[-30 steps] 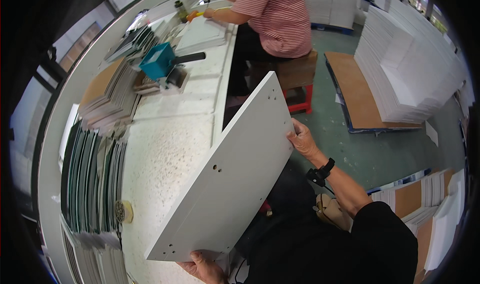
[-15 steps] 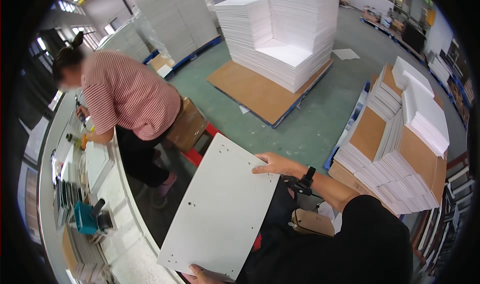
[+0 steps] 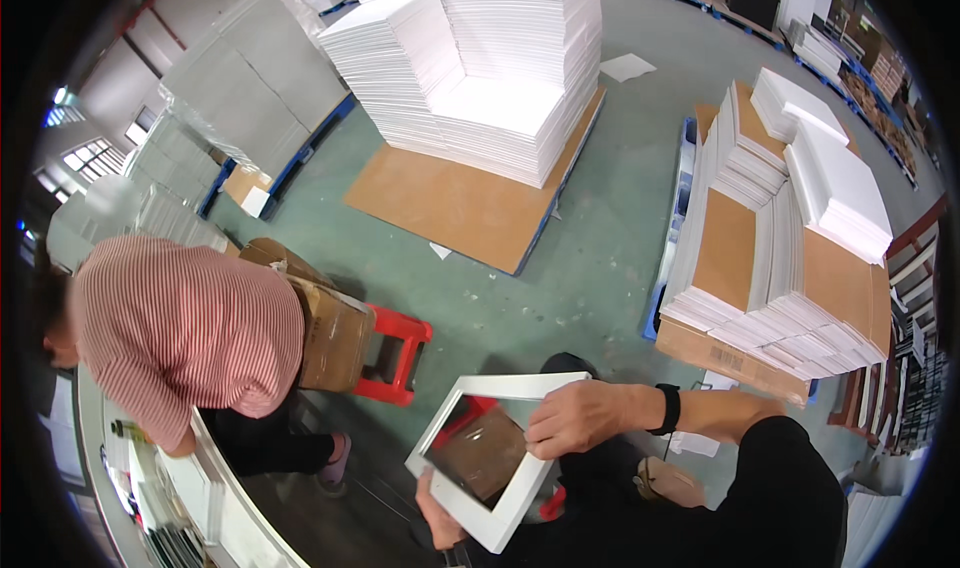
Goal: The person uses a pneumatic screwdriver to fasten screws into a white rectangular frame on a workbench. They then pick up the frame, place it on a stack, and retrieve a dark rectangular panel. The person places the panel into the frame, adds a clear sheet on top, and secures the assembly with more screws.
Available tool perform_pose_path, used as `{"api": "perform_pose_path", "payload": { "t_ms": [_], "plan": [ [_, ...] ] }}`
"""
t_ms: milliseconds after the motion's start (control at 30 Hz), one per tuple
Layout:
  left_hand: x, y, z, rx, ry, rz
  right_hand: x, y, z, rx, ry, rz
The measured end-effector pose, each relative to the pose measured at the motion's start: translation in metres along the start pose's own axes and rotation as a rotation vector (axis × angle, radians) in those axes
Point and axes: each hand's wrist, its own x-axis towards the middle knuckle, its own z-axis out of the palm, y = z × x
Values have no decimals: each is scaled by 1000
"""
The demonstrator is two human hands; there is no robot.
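A white-framed panel [image 3: 512,516] is tilted in front of me at lower centre. Its dark shiny rectangle [image 3: 485,458] shows a brown box shape and a patch of red; whether it is mirror or clear glass I cannot tell. My right hand [image 3: 580,418], a black band at the wrist, has its fingers bent over the panel's right side. At the lower left edge, my left hand [image 3: 438,513] grips the panel, its thumb along the frame. The panel's far side is hidden.
Left, a person in a striped shirt [image 3: 190,318] bends over a white worktable [image 3: 240,508]. A cardboard box [image 3: 335,338] sits on a red stool [image 3: 405,353]. Stacked white sheets [image 3: 500,128] stand on a pallet ahead; more stacked panels [image 3: 770,268] are at right.
The panel has turned from a plain white face with small holes to a framed, shiny face. My right hand's grip has moved on it. My view has shifted rightward.
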Motion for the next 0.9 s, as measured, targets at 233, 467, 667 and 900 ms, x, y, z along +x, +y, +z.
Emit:
{"api": "perform_pose_path", "payload": {
  "t_ms": [233,467,667,900],
  "plan": [
    [75,46,110,-5,-53,-179,-42,51,-54,-76,279,464],
    [102,93,324,83,-153,-38,-129,92,-56,550,1155,1459],
    [170,89,422,146,-258,-62,-127,169,-102,1478,1563,1499],
    [268,78,519,114,-322,-152,-136,318,-88,835,1797,1962]
  ]
}}
